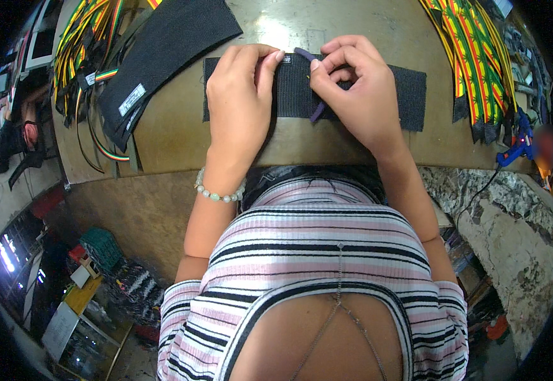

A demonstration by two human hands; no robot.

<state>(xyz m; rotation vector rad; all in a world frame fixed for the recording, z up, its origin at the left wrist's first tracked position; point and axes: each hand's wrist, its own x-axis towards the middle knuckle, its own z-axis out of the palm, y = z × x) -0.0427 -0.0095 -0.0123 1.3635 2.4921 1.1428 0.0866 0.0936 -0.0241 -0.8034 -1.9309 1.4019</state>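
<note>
A black ribbed fabric strip (410, 98) lies crosswise on the table before me. My left hand (239, 89) pinches its far edge between thumb and fingers, close to a small label (287, 58). My right hand (360, 86) is curled over the strip's middle, its thumb meeting the index finger. Under and beside these fingers shows a slim, dark purple bent thing (306, 54); its other end comes out nearer to me, and its middle is hidden. I cannot make out its kind. The right hand is closed on it or against it.
On the left lies a larger black fabric piece (172, 57) with a white label, beside striped ribbons (92, 38). Patterned yellow, red and green straps (473, 63) hang at the right. A blue glue gun (516, 145) with a cord sits at the table's right edge.
</note>
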